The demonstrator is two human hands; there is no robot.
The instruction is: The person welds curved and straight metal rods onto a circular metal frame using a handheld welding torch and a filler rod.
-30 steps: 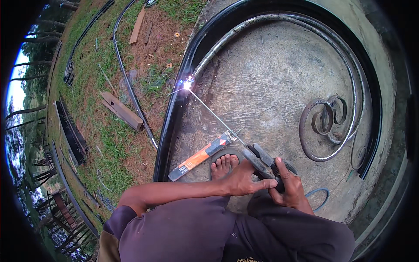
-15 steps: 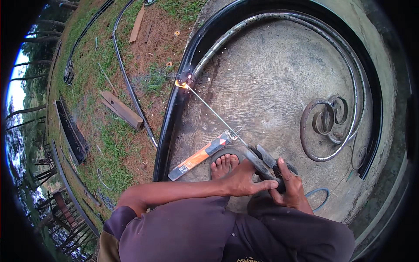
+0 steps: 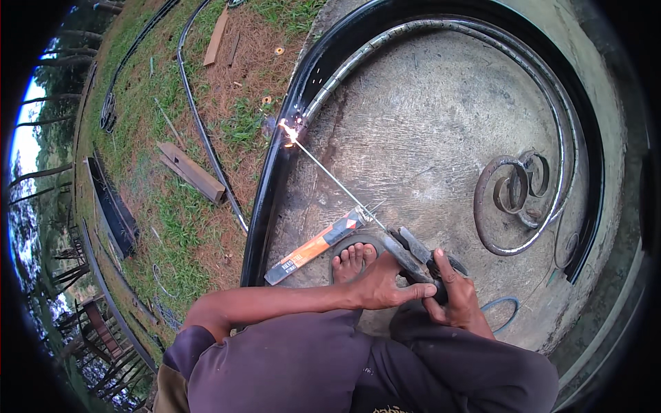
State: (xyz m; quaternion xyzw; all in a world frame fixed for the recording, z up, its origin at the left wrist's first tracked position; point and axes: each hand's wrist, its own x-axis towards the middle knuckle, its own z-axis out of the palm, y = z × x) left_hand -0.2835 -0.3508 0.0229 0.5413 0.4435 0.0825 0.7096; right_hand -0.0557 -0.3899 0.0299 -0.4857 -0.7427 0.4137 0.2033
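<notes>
Spark [image 3: 290,132]: smaller than a second ago, the wide violet-white glare reduced to pinkish streaks; your arc has probably weakened, with less heat at the joint. 
Rod [image 3: 330,175]: slanting from the holder [image 3: 411,246] to the black tube [image 3: 270,186], tip beside the near end of the silver pipe [image 3: 337,76]. 
Left hand [image 3: 382,283] and right hand [image 3: 458,299]: both yours, both grasping the holder, unmoved. 
Surface: rough grey concrete [image 3: 413,138], bearing your bare foot [image 3: 352,260], an orange-and-grey box [image 3: 313,249] just beside it, and a metal scroll [image 3: 480,189] rightward. 
Surroundings: outdoors; grass [image 3: 182,237] leftward, with a brown beam [image 3: 193,174].
</notes>
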